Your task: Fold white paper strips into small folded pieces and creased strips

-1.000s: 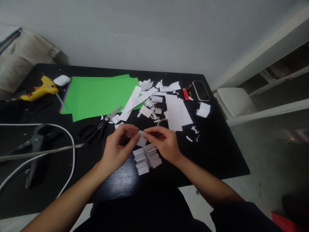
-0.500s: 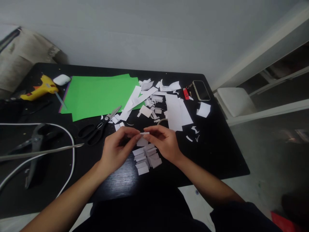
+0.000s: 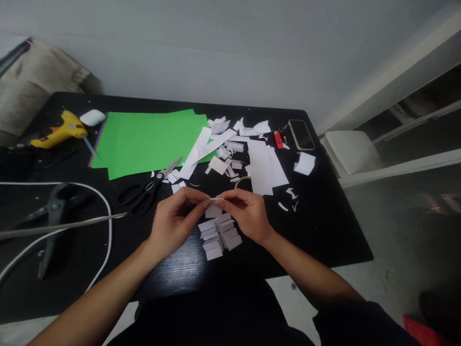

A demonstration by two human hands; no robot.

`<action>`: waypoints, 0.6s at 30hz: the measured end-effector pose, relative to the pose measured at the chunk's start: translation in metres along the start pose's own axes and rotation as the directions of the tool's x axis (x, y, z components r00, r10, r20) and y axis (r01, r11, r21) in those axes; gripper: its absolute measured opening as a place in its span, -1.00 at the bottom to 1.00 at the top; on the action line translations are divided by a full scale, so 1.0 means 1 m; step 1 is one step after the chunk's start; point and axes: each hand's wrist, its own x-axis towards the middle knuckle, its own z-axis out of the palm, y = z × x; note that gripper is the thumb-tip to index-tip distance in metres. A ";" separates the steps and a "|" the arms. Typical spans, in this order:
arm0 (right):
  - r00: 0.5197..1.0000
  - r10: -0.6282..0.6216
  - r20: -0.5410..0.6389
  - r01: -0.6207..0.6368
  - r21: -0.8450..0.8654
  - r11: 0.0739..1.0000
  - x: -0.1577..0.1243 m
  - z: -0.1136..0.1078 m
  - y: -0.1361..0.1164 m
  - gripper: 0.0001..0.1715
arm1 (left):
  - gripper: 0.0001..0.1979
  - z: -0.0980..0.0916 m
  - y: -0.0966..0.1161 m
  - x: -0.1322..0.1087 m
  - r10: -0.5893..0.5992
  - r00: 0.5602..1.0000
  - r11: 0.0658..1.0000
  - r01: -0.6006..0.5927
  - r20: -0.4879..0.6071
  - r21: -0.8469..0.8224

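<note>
Between my two hands is a small piece of white paper (image 3: 213,210), its top edge bent over. My left hand (image 3: 176,216) pinches its left end between thumb and forefinger. At the other end, my right hand (image 3: 248,214) grips it the same way. Part of the piece is hidden behind my fingers. Just below it on the black table lie several small folded white paper pieces (image 3: 213,253), set in two columns with raised creases. Black-handled scissors (image 3: 147,190) rest open to the left of my left hand.
Green sheets (image 3: 154,139) lie behind the scissors, beside a yellow glue gun (image 3: 66,131). White paper scraps and strips (image 3: 261,166) spread past my hands. A red lighter (image 3: 278,139) and a phone (image 3: 301,134) sit at back right. Pliers (image 3: 54,216) and a white cable (image 3: 109,230) occupy the left.
Both hands stay in nearly the same place, still pinching the paper. Slightly more of its face shows below the fold. The view has shifted a little.
</note>
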 end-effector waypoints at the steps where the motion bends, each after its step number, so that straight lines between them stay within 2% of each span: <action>1: 1.000 -0.009 -0.004 0.009 -0.002 1.000 0.000 0.000 0.000 -0.89 | -0.97 0.000 0.001 0.001 -0.014 1.000 1.000 0.014 0.004 -0.018; 5: 0.999 -0.039 -0.024 0.038 -0.045 0.998 -0.001 0.001 0.001 -0.90 | -0.90 0.001 0.002 0.004 -0.069 0.997 0.995 0.070 0.022 -0.069; 11: 0.998 -0.054 -0.023 0.053 -0.058 0.997 0.000 0.001 0.002 -0.90 | -0.90 0.000 -0.002 0.006 -0.089 0.992 0.995 0.093 0.093 -0.038; 18: 1.000 0.008 -0.017 -0.009 -0.041 0.999 0.008 0.000 0.016 -0.79 | -0.87 0.004 -0.013 0.010 -0.113 0.990 0.993 0.117 0.087 -0.036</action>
